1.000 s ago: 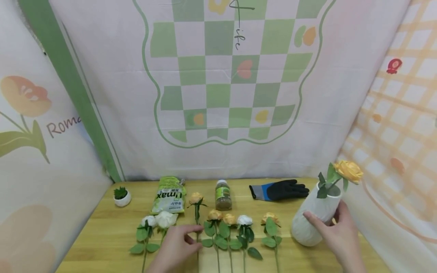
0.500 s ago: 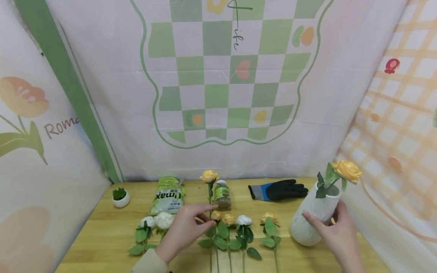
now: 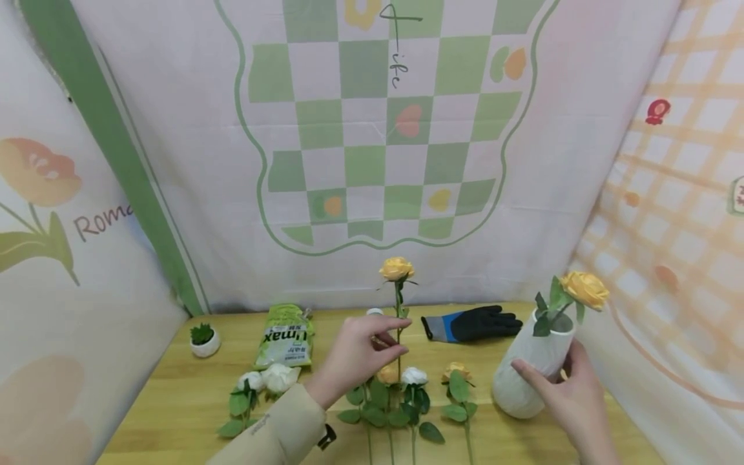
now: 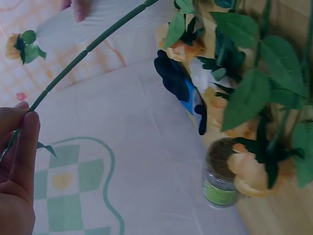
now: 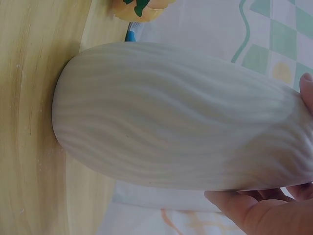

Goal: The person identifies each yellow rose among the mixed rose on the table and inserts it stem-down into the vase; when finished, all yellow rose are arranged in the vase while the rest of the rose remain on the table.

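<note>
My left hand (image 3: 366, 352) pinches the green stem of a yellow artificial rose (image 3: 397, 268), raised upright over the other flowers. The same stem (image 4: 68, 67) runs slantwise past the fingertips in the left wrist view. At the right, my right hand (image 3: 572, 397) grips a white ribbed vase (image 3: 529, 371) round its side, tilted to the right. Its rippled wall (image 5: 171, 117) fills much of the right wrist view, the base at the wooden table. One yellow rose (image 3: 586, 289) stands in the vase and leans out over the rim.
White roses (image 3: 280, 378), another white rose (image 3: 414, 377) and a yellow rose (image 3: 457, 371) lie on the table (image 3: 168, 394). Behind are a green bag (image 3: 285, 336), a small potted plant (image 3: 205, 340), a black-and-blue glove (image 3: 473, 324) and a jar (image 4: 221, 193) partly hidden by my left hand.
My left hand has lifted the yellow rose off the table and carried it up and to the right. My right hand and the vase stay nearly in place.
</note>
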Tool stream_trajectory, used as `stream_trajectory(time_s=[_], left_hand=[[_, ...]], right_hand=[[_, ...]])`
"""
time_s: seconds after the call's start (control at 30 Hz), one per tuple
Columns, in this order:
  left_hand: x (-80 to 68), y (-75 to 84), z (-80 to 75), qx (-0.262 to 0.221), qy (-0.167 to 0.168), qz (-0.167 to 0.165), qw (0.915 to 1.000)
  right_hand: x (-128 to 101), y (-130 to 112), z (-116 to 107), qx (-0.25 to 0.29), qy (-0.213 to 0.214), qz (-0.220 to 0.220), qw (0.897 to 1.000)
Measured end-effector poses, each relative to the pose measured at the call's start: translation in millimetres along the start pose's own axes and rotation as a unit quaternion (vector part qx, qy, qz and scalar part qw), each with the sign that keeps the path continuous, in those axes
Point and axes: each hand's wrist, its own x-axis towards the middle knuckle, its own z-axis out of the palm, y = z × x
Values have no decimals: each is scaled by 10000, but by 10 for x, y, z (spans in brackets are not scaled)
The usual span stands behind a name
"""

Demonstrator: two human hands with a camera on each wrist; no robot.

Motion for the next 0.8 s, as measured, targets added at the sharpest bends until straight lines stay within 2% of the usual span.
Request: stream_trajectory(time_s=[0.13,0.33,0.53,0.8], left_hand=[[213,99,59,149,-22,293,9995],[540,285,119,394,36,899,9952],[865,502,181,482,259,1494,9873],[1163,769,292,270,666,2006,9770]], right_hand=[[8,5,-3,8,-3,-8,10000],[1,4,-4,81,-45,-47,9999],[-15,-8,6,158,-3,-87,9998],[-8,-10,4,106,-27,-54,9999]])
